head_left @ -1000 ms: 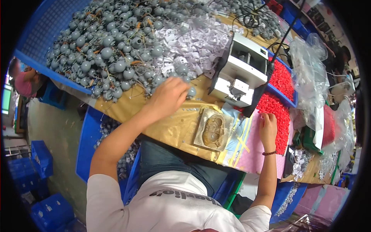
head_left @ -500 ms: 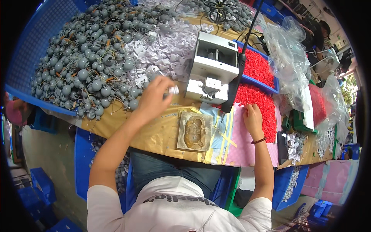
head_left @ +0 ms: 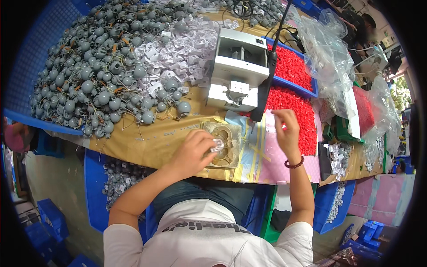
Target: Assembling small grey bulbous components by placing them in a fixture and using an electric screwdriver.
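Note:
My left hand (head_left: 194, 152) pinches a small white plastic part (head_left: 218, 145) between thumb and fingers. It is over the left side of a square metal mould block (head_left: 235, 156) with a rounded hollow, whose left edge the hand partly hides. My right hand (head_left: 287, 130), with a beaded bracelet at the wrist, is bent with fingertips drawn together beside the heap of small red plastic pieces (head_left: 306, 129). What those fingertips hold, if anything, is too small to make out. Beyond the mould stands a white and grey bench machine (head_left: 240, 71).
A large pile of grey ball-shaped parts with wires (head_left: 84, 84) covers the left of the table, beside white plastic parts (head_left: 178, 60). A blue tray (head_left: 296, 90) holds red pieces. Clear plastic bags (head_left: 327, 58) lie at right. Blue bins (head_left: 95, 191) stand below the table edge.
My left hand has come from beside the white parts toward me, bringing the white plastic part to the mould. My right hand has risen slightly from the edge of the red heap.

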Demonstrator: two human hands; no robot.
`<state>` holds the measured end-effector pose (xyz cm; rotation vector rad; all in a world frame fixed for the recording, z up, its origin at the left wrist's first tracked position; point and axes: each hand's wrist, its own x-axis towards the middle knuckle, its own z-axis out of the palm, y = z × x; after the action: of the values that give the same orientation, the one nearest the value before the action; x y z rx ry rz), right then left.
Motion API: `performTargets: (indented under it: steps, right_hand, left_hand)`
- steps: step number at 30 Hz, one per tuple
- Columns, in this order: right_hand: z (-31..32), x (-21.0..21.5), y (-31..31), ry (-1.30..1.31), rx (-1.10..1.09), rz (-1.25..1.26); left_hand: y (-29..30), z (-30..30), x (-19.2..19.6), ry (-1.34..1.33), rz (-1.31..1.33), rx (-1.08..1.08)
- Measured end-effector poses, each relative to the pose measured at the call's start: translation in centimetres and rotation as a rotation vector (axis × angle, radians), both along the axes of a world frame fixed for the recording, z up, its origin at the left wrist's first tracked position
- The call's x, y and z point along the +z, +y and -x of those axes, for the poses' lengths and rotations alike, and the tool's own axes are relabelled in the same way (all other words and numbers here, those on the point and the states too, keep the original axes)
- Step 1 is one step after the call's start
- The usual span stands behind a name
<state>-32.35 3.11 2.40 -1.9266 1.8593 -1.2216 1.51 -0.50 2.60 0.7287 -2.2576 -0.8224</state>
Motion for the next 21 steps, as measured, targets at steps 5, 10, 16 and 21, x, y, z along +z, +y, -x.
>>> performTargets:
  steps: [5,10,16,21]
  right_hand:
    - [-7.4,1.8,1.1,-0.157,0.357,-0.026]
    - [-10.7,-0.6,0.3,0.163,0.485,0.138]
    - [-11.6,-1.8,1.1,0.396,0.439,0.149]
    - [-11.8,-1.5,1.5,0.383,0.423,0.091]
  left_hand:
    - [-0.7,2.9,-0.4,-0.245,0.094,0.045]
    - [-0.8,2.6,-0.5,-0.117,-0.056,0.069]
    - [-5.5,-0.6,-1.2,-0.346,0.274,0.317]
    - [-10.3,-2.5,-1.6,-0.538,0.334,0.248]
